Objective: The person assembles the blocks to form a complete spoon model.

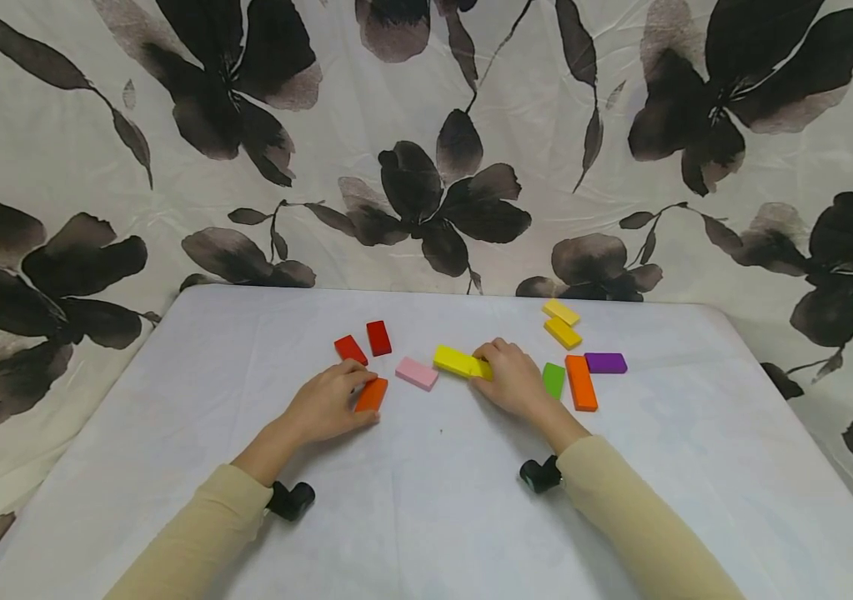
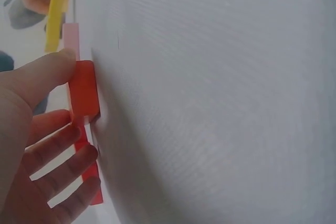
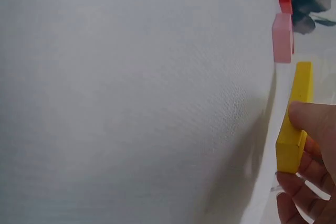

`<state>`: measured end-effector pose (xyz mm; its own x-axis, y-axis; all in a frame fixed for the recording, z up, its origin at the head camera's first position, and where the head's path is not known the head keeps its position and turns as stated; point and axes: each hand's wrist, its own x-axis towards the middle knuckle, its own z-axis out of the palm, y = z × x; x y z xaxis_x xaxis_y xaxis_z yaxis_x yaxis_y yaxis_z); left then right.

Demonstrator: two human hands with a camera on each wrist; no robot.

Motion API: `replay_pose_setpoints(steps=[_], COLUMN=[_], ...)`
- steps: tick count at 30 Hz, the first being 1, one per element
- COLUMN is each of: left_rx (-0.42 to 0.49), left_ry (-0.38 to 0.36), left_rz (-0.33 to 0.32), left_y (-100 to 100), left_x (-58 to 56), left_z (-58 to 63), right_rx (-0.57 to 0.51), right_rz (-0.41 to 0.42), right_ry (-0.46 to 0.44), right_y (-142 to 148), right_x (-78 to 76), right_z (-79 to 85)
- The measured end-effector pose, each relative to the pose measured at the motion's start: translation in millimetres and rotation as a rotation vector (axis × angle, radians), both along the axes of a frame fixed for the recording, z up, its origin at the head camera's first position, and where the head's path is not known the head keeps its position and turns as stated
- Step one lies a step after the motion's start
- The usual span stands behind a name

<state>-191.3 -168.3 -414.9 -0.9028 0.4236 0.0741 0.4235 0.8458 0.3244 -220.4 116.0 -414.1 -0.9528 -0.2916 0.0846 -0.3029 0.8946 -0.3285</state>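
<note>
Left hand (image 1: 328,405) pinches an orange block (image 1: 372,395), right hand (image 1: 513,379) a yellow block (image 1: 453,360); careless inward sliding could knock the pink block (image 1: 417,373) between them

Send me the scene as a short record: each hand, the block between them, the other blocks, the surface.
Left hand: left hand pinches an orange block
Right hand: right hand pinches a yellow piece; one block or two end to end, cannot tell
Between hands: pink block, untouched
Beyond left hand: two red blocks
Right of right hand: green block, upright-lying orange piece, purple block
Far right: two yellow blocks
Surface: white-covered table
</note>
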Motion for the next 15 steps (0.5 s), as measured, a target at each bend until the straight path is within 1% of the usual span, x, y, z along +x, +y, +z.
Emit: replay_pose_setpoints(steps=[4, 15], left_rx=[0.002, 0.016], left_ry=[-0.005, -0.004], left_rz=[0.000, 0.008], left_y=[0, 2], left_x=[0.1, 1.5], left_z=[1.0, 2.8], right_rx=[-0.004, 0.018], right_rz=[-0.010, -0.058], right_ry=[-0.039, -0.073], right_y=[0, 1], right_x=[7.7, 28.0], right_z=[3.6, 6.7])
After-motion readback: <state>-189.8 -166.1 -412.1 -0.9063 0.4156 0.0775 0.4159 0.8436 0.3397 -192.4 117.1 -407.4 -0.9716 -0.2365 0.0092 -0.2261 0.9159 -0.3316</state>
